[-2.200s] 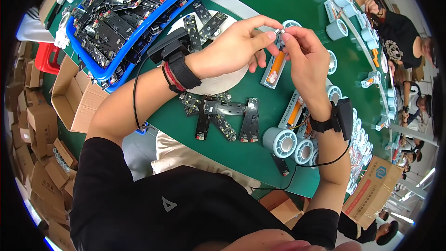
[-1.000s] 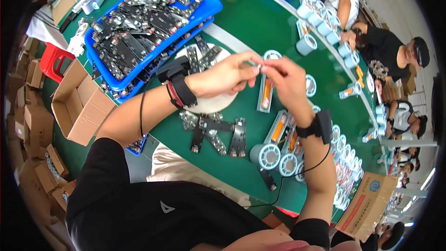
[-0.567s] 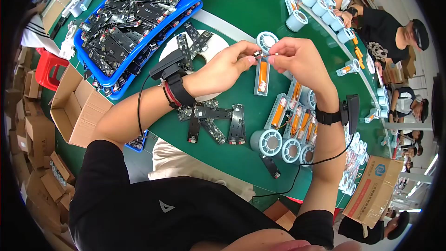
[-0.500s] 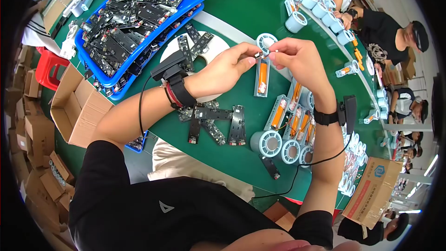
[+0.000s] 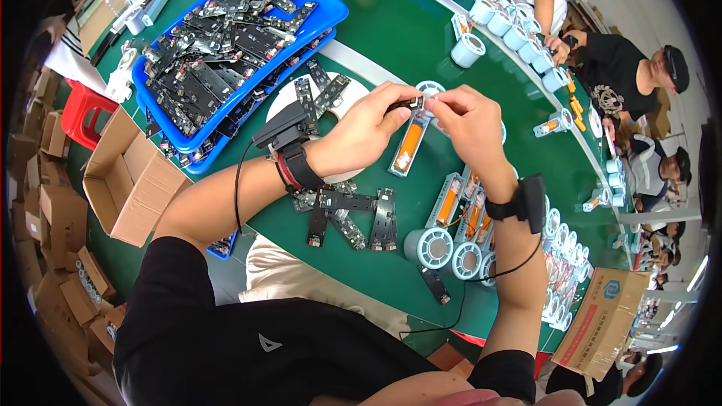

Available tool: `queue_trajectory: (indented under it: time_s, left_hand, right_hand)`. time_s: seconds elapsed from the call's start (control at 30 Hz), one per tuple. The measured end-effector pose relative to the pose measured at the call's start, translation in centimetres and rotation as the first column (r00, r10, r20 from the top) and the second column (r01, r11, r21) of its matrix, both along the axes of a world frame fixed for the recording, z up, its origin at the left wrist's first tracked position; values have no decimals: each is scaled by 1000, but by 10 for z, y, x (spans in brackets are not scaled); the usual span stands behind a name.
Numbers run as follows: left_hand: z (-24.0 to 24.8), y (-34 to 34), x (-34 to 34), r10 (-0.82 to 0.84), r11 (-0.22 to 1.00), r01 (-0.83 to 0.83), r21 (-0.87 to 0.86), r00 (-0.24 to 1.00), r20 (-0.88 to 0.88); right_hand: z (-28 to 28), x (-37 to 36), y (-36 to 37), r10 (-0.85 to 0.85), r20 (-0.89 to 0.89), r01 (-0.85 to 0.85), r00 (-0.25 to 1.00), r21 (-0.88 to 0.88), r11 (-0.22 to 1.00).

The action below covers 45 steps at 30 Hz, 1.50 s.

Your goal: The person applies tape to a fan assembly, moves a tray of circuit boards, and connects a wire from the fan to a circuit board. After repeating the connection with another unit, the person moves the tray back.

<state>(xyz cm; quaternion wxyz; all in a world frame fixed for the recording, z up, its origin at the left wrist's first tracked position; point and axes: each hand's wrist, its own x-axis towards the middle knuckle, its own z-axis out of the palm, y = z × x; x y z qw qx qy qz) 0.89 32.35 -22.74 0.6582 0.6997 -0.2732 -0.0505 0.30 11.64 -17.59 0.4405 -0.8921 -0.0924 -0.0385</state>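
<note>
Thumb and fingers of my left hand [image 5: 359, 134] pinch one end of a small black circuit board [image 5: 404, 104]. My right hand [image 5: 472, 126] is closed at the fingertips right beside that board's end. Whatever it pinches is too small to make out. Under both hands lies a light-blue housing with a round, spoked end [image 5: 429, 89]. An orange battery pack [image 5: 411, 140] sits in its long tray, which points toward me. Part of the housing is hidden by my fingers.
A blue tray [image 5: 340, 15] heaped with black boards stands at far left. More boards [image 5: 384, 219] lie near me, some on a white disc [image 5: 353, 94]. Housings with batteries [image 5: 449, 201] cluster at right. Across the table, a person [image 5: 632, 68] works; a cardboard box [image 5: 128, 173] stands left.
My hands have come closer together, and the right one has moved left and down. The black board shows more clearly between them. The housing's near end has swung left.
</note>
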Motion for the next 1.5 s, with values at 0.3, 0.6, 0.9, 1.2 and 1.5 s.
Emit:
queue_trajectory:
  time_s: [0.3, 0.6, 0.9, 1.2, 1.5]
  left_hand:
    - [-3, 0, 7, 88, 987, -119, 106, 961, 261]
    - [0, 2, 6, 67, 985, -107, 133, 958, 278]
    - [-4, 1, 6, 113, 971, -180, 154, 923, 367]
    - [0, 6, 9, 59, 929, -272, 251, 778, 625]
    - [1, 6, 8, 77, 925, -298, 235, 754, 653]
  right_hand:
    - [-11, -4, 6, 243, 440, -93, 865, -336, 937]
    - [-15, -4, 2, 164, 379, -68, 911, -255, 964]
    - [-11, -8, 5, 233, 449, -42, 863, -396, 917]
    - [-7, -3, -2, 251, 308, -132, 918, -359, 924]
    - [3, -2, -3, 202, 0, -201, 979, -93, 975]
